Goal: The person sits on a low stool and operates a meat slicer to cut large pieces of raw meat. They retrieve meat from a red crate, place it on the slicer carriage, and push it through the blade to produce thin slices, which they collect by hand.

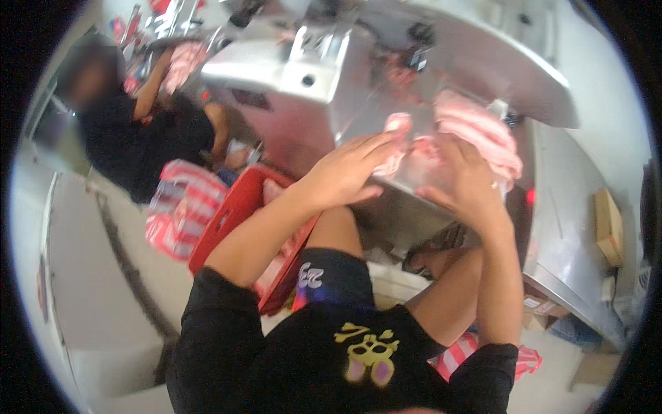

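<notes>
My left hand [348, 171] reaches over the near edge of a metal worktop, fingers stretched out and thumb apart. Its fingertips overlap a pale pink strip of meat [398, 124]; whether they press on it is blurred. Across from it, my right hand [463, 176] is open, with its fingers extended and the thumb held away. A small pink-red piece of meat [423, 148] lies between the two hands. Just beyond the right hand rests a thick stack of pink meat slabs [476, 127], partly covered by that hand.
Metal machine housing [276, 72] stands at the far left of the worktop. Red scraps [403, 76] lie farther back. A red crate [231, 214] with meat and a striped bag [183, 207] are by my left leg. Another person [148, 131] works at left. A cardboard box [607, 228] sits right.
</notes>
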Action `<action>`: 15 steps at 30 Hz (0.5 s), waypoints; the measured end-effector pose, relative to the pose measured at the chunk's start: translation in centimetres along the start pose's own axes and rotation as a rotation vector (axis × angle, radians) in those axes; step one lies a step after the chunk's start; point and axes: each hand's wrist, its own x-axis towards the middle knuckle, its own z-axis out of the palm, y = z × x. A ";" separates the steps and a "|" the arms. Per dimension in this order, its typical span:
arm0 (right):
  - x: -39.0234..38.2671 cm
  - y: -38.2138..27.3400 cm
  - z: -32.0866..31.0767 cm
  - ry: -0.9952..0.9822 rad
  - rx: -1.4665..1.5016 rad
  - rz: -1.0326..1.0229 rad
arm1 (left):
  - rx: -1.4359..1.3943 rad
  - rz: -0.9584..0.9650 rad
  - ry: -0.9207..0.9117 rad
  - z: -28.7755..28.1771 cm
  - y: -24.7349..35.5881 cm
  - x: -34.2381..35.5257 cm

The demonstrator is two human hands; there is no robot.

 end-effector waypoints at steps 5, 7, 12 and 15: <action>-1.1 -1.6 0.4 -0.005 0.016 -0.008 | 0.033 0.061 0.206 1.2 0.2 -2.5; -1.5 -1.1 0.4 0.026 0.001 -0.059 | -0.017 0.089 0.305 1.3 0.3 -2.8; -2.0 -1.3 1.2 0.098 -0.014 -0.137 | -0.394 -0.142 0.482 2.1 1.1 -2.2; -2.0 -0.6 0.8 0.051 0.042 -0.180 | -0.755 -0.390 0.506 1.2 2.4 -0.1</action>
